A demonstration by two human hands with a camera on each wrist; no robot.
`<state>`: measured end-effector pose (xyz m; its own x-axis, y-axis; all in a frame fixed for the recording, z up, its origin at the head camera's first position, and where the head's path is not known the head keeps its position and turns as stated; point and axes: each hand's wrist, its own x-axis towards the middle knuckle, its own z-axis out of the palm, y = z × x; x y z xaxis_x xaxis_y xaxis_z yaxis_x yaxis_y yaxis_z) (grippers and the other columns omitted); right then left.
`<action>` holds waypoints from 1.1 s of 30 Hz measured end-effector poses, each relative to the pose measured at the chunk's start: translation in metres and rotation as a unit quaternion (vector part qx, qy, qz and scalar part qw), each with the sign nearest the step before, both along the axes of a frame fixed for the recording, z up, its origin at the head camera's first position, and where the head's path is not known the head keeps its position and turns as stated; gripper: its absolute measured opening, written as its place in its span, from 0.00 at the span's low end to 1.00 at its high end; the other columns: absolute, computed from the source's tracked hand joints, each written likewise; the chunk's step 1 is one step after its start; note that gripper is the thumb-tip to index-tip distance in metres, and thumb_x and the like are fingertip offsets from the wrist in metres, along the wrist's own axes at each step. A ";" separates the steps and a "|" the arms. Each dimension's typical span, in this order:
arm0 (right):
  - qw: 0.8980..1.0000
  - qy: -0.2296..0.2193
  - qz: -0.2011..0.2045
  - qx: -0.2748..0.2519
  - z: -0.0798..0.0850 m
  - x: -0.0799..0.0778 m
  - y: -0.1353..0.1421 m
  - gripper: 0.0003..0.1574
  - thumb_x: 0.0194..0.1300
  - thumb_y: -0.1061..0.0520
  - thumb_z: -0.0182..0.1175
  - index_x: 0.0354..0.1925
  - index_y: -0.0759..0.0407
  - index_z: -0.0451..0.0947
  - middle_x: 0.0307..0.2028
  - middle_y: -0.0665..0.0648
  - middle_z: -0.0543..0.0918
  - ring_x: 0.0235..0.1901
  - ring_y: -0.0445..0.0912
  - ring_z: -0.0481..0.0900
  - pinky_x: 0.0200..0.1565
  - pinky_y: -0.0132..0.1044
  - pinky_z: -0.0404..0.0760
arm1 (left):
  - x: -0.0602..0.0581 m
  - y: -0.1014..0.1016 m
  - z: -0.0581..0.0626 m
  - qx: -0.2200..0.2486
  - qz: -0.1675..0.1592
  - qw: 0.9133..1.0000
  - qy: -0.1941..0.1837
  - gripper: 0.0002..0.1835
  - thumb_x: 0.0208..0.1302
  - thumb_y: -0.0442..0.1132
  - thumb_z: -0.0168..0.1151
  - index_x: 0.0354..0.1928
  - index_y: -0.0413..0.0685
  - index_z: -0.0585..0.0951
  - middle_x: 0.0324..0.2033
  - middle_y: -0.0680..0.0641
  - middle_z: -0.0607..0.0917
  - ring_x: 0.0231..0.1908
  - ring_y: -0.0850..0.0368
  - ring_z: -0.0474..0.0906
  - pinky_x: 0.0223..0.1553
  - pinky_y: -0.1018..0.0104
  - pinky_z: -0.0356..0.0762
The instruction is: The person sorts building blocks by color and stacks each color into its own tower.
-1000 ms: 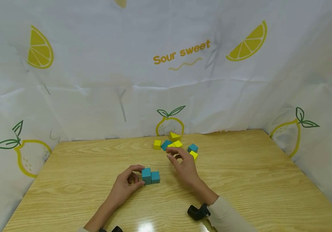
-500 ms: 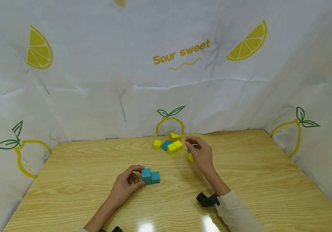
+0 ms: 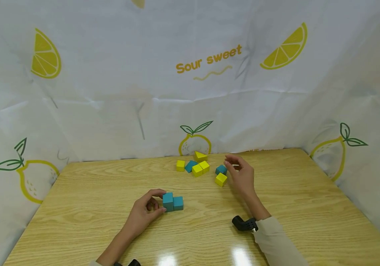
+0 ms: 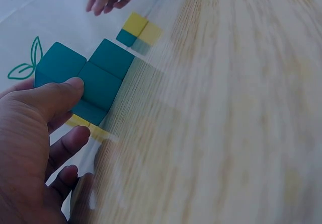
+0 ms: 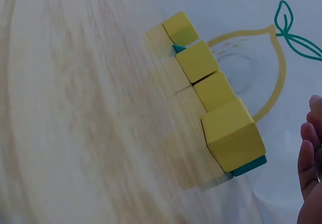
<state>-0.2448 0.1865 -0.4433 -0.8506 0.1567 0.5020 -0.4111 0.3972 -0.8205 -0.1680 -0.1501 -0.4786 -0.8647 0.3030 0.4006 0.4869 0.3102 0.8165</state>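
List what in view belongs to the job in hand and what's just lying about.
Likely part of the job:
blue blocks pinched by the left hand
blue block and yellow block near the right hand

Seemingly just lying about, perhaps spares:
yellow wedge
paired yellow cubes
far blue piece
leftmost yellow cube

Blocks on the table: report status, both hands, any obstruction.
Left hand pinches blue stack, third blue block beside it. Right hand near loose blue block, holding nothing. Yellow block on loose block's near side, possibly obstructing.

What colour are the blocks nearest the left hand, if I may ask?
The blocks are blue-green, clearest in the head view.
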 end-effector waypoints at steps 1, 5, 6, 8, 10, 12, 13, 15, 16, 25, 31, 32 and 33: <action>1.000 -0.008 -0.004 -0.001 -0.001 -0.001 0.002 0.15 0.66 0.57 0.62 0.50 0.60 0.80 0.42 0.57 0.83 0.41 0.46 0.77 0.41 0.27 0.74 | 0.000 0.000 0.000 -0.001 0.001 1.000 -0.001 0.26 0.56 0.36 0.70 0.57 0.59 0.76 0.43 0.57 0.80 0.27 0.60 0.73 0.27 0.69 0.69; 0.999 -0.048 -0.011 0.004 -0.007 -0.001 0.005 0.18 0.65 0.53 0.63 0.51 0.60 0.79 0.44 0.56 0.82 0.42 0.45 0.75 0.43 0.31 0.73 | 0.001 0.000 0.001 -0.001 0.004 1.000 -0.002 0.26 0.56 0.34 0.71 0.57 0.59 0.76 0.43 0.57 0.80 0.27 0.60 0.73 0.27 0.68 0.69; 0.998 -0.056 -0.011 0.003 -0.009 -0.002 0.005 0.19 0.65 0.53 0.63 0.51 0.60 0.79 0.45 0.56 0.82 0.42 0.45 0.75 0.43 0.32 0.73 | 0.001 0.000 0.001 0.000 0.004 1.000 -0.001 0.26 0.56 0.34 0.71 0.57 0.58 0.76 0.43 0.56 0.80 0.27 0.60 0.73 0.27 0.68 0.69; 0.998 -0.066 -0.011 0.002 -0.012 -0.003 0.006 0.20 0.65 0.53 0.63 0.52 0.61 0.79 0.46 0.57 0.81 0.43 0.46 0.75 0.44 0.33 0.72 | 0.001 0.000 0.001 0.001 0.003 1.000 -0.004 0.27 0.55 0.34 0.71 0.57 0.59 0.76 0.43 0.56 0.80 0.27 0.60 0.73 0.27 0.68 0.69; 0.998 -0.069 -0.012 -0.001 -0.015 -0.003 0.007 0.20 0.64 0.54 0.64 0.52 0.61 0.79 0.46 0.58 0.81 0.43 0.47 0.75 0.43 0.33 0.73 | 0.001 0.000 0.002 0.002 0.005 1.000 -0.010 0.27 0.55 0.34 0.71 0.57 0.59 0.76 0.43 0.56 0.80 0.27 0.60 0.73 0.27 0.68 0.69; 0.998 -0.067 -0.013 -0.002 -0.018 -0.004 0.008 0.19 0.64 0.55 0.64 0.52 0.60 0.79 0.46 0.57 0.81 0.43 0.47 0.75 0.42 0.31 0.73 | 0.001 0.000 0.002 0.002 0.004 1.000 -0.011 0.26 0.55 0.34 0.71 0.57 0.57 0.76 0.43 0.55 0.80 0.27 0.60 0.73 0.27 0.68 0.69; 0.998 -0.065 -0.013 -0.003 -0.019 -0.004 0.009 0.18 0.64 0.56 0.64 0.51 0.60 0.79 0.46 0.57 0.81 0.43 0.47 0.75 0.42 0.30 0.73 | 0.001 0.000 0.002 0.002 0.005 1.000 -0.013 0.26 0.55 0.34 0.71 0.57 0.56 0.76 0.43 0.55 0.80 0.27 0.59 0.73 0.28 0.68 0.69; 0.998 -0.064 -0.012 0.000 -0.021 -0.005 0.010 0.17 0.63 0.56 0.65 0.51 0.59 0.79 0.46 0.57 0.81 0.43 0.47 0.75 0.42 0.28 0.73 | 0.001 0.001 0.003 0.001 0.007 1.000 -0.012 0.26 0.55 0.33 0.71 0.57 0.53 0.76 0.43 0.54 0.80 0.27 0.59 0.73 0.27 0.67 0.69; 0.998 -0.064 -0.010 0.005 -0.022 -0.005 0.011 0.18 0.64 0.57 0.64 0.51 0.60 0.79 0.46 0.58 0.81 0.43 0.48 0.75 0.42 0.28 0.73 | 0.001 0.001 0.003 0.000 0.008 1.000 -0.012 0.26 0.55 0.32 0.70 0.57 0.52 0.76 0.43 0.53 0.80 0.27 0.58 0.73 0.27 0.67 0.69; 0.995 -0.093 0.012 0.029 -0.028 -0.007 0.013 0.22 0.63 0.53 0.65 0.54 0.60 0.78 0.49 0.60 0.79 0.45 0.52 0.77 0.42 0.32 0.77 | 0.013 0.008 0.031 -0.004 0.008 1.000 -0.010 0.25 0.54 0.24 0.68 0.55 0.40 0.76 0.42 0.45 0.80 0.27 0.49 0.73 0.27 0.61 0.69; 0.993 -0.105 0.020 0.041 -0.028 -0.006 0.013 0.24 0.62 0.52 0.66 0.55 0.59 0.77 0.49 0.58 0.79 0.44 0.49 0.77 0.41 0.34 0.77 | 0.016 0.009 0.037 0.001 0.001 1.000 -0.006 0.25 0.54 0.24 0.68 0.55 0.40 0.76 0.42 0.45 0.80 0.26 0.50 0.73 0.27 0.64 0.69; 0.993 -0.106 0.022 0.044 -0.028 -0.006 0.013 0.25 0.61 0.52 0.67 0.55 0.59 0.77 0.49 0.58 0.79 0.44 0.50 0.77 0.41 0.35 0.78 | 0.017 0.009 0.037 0.002 0.001 1.000 -0.005 0.25 0.54 0.24 0.68 0.55 0.40 0.76 0.42 0.45 0.80 0.26 0.50 0.73 0.27 0.65 0.69; 0.993 -0.108 0.024 0.046 -0.028 -0.005 0.013 0.25 0.61 0.52 0.67 0.55 0.59 0.77 0.49 0.58 0.79 0.43 0.50 0.78 0.42 0.36 0.78 | 0.017 0.009 0.037 0.002 0.002 1.000 -0.006 0.25 0.54 0.24 0.68 0.55 0.41 0.76 0.42 0.46 0.80 0.26 0.50 0.73 0.27 0.66 0.69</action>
